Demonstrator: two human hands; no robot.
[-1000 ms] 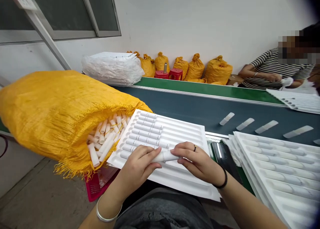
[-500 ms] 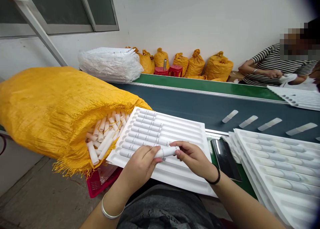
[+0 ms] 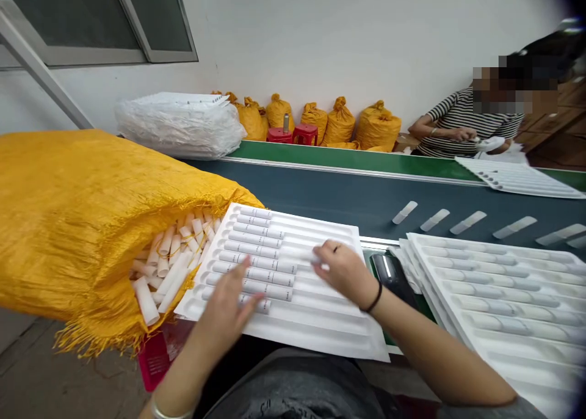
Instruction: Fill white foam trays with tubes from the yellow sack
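Observation:
In the head view, my right hand (image 3: 344,273) pinches the end of a white tube (image 3: 297,255), smeared by motion, over the middle of a white grooved tray (image 3: 329,336). My left hand (image 3: 222,315) holds nothing; its thumb and fingers are apart above the tray's left side, partly covering the tubes there. Rows of white tubes with small dark print, such as one printed tube (image 3: 254,240), lie in the left part of the grooves. Left of the tray, plain white tubes (image 3: 171,281) spill inside the mouth of a large yellow woven sack (image 3: 105,193).
A dark phone (image 3: 391,275) lies right of the tray. Beyond it are stacked trays (image 3: 485,352) filled with pale tubes. Several tubes lie on the grey-blue conveyor belt (image 3: 320,193). Across it, a person (image 3: 462,132) in striped sleeves handles something white. A red basket (image 3: 153,361) sits below the sack.
My hands have parted: the left has let go of the tube and opened, and the right has carried it up over the tray. The whole view has shifted slightly.

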